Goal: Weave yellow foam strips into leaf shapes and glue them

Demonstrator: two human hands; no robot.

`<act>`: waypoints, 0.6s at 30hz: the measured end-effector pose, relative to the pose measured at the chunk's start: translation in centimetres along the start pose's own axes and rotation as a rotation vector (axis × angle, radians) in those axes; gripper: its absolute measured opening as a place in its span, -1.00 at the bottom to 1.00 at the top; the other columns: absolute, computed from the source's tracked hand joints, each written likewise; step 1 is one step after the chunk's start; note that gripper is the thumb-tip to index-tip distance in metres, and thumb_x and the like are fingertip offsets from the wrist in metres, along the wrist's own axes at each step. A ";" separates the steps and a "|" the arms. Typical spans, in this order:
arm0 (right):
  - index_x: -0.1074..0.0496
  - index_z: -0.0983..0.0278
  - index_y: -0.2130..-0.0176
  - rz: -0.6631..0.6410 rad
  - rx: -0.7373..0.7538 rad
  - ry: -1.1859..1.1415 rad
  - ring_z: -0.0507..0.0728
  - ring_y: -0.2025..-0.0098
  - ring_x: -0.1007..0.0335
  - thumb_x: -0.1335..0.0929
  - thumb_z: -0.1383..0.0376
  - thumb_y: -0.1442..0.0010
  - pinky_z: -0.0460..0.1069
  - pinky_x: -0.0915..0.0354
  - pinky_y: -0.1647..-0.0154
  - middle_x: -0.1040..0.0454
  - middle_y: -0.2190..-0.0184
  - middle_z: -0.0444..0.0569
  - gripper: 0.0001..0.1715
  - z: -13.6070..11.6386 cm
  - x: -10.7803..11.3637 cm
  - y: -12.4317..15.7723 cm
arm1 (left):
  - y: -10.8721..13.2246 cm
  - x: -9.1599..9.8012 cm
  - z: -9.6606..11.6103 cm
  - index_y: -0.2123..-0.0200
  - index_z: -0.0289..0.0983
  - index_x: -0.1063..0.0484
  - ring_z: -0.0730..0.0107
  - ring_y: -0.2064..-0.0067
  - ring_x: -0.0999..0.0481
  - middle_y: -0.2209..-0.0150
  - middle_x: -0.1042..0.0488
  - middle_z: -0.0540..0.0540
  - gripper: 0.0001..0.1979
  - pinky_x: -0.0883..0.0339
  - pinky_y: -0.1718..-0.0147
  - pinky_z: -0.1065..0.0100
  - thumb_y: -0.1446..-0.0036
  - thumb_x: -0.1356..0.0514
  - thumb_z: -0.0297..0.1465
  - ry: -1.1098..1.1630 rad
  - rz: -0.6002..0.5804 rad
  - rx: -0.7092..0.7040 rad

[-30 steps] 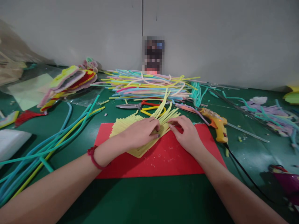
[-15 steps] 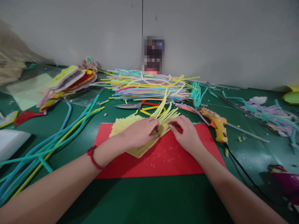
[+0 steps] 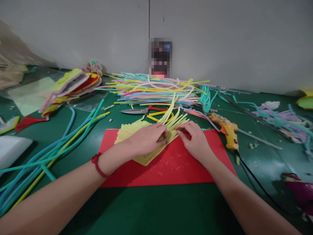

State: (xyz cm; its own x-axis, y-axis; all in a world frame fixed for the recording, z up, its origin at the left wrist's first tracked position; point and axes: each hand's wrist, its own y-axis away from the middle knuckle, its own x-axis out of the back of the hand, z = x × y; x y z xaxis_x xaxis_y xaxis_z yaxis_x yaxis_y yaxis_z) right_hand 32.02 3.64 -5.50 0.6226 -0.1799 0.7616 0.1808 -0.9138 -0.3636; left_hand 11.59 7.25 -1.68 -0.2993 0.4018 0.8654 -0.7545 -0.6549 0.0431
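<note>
Pressing flat, grasping nothing, left hand (image 3: pixel 146 141) and right hand (image 3: pixel 195 141) stayed unmoved on the yellow strip fan (image 3: pixel 127 132), glue gun (image 3: pixel 226 129) at two o'clock.

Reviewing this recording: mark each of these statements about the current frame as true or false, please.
1. The left hand rests on the yellow strips. True.
2. The strips lie on a blue sheet. False: it is a red sheet.
3. The right hand holds the glue gun. False: the glue gun lies untouched on the table, to that hand's right.
4. The scissors lie beyond the red sheet. True.
5. The left wrist wears a red band. True.
</note>
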 end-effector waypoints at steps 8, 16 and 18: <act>-0.40 0.21 0.17 0.082 -0.035 -0.093 0.13 0.28 -0.33 -0.24 0.27 -0.26 0.03 -0.28 0.29 -0.40 0.32 -0.02 -0.82 -0.4 0.2 0.0 | 0.2 -0.4 -0.2 0.28 -0.27 -0.28 0.33 0.25 -0.39 0.22 -0.39 -0.08 -0.96 -0.22 0.32 0.34 -0.17 -0.12 -0.47 0.019 0.021 -0.021; -0.37 0.22 0.18 0.191 -0.175 -0.182 0.10 0.37 -0.35 -0.24 0.16 -0.25 -0.01 -0.29 0.38 -0.43 0.37 -0.04 -0.77 -0.9 0.5 -0.1 | 0.2 1.6 -0.1 0.24 -0.24 -0.35 0.35 0.25 -0.45 0.24 -0.47 -0.04 -0.84 -0.27 0.28 0.34 -0.23 0.02 -0.47 0.102 0.025 0.039; -0.37 0.22 0.20 0.189 -0.196 -0.203 0.11 0.33 -0.38 -0.22 0.15 -0.26 0.00 -0.31 0.33 -0.45 0.36 -0.03 -0.76 -1.0 0.6 -0.2 | 0.5 2.5 0.7 0.22 -0.23 -0.35 0.33 0.23 -0.46 0.23 -0.48 -0.04 -0.80 -0.30 0.26 0.32 -0.25 0.06 -0.45 0.057 0.104 0.106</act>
State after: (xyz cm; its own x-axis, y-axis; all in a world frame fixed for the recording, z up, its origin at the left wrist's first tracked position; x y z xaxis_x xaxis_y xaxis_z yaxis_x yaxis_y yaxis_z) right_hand 31.66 3.32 -4.45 0.7737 -0.2948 0.5608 -0.0903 -0.9274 -0.3630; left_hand 10.83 7.52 0.87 -0.4080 0.3620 0.8381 -0.6523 -0.7579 0.0098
